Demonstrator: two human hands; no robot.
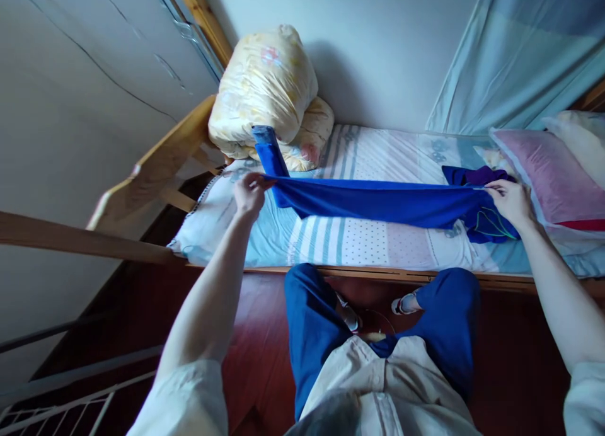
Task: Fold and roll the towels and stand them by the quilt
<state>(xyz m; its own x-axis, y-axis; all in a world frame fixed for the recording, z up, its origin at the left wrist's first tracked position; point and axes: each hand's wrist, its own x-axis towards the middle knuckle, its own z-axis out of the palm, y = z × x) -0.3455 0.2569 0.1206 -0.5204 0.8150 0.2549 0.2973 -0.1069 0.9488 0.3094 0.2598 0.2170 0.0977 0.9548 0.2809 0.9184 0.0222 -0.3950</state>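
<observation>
A long blue cloth [378, 201] is stretched sideways above the bed. My left hand [250, 192] pinches its left end, and my right hand [511, 200] grips its right end. The lower edge of the cloth hangs slack between them. Behind my left hand lies a folded blue item [270, 157], which leans toward a bundled quilt [265, 86]. Dark blue and purple clothing [489, 225] with green lines is bunched on the bed near my right hand, partly behind the cloth.
The bed [363, 240] with a striped and dotted sheet runs across the view. Pink pillows [548, 171] lie at its right end. A wooden rail [155, 159] stands at the left end, and a pale curtain [524, 64] hangs at the upper right. Metal bars [70, 392] show at lower left.
</observation>
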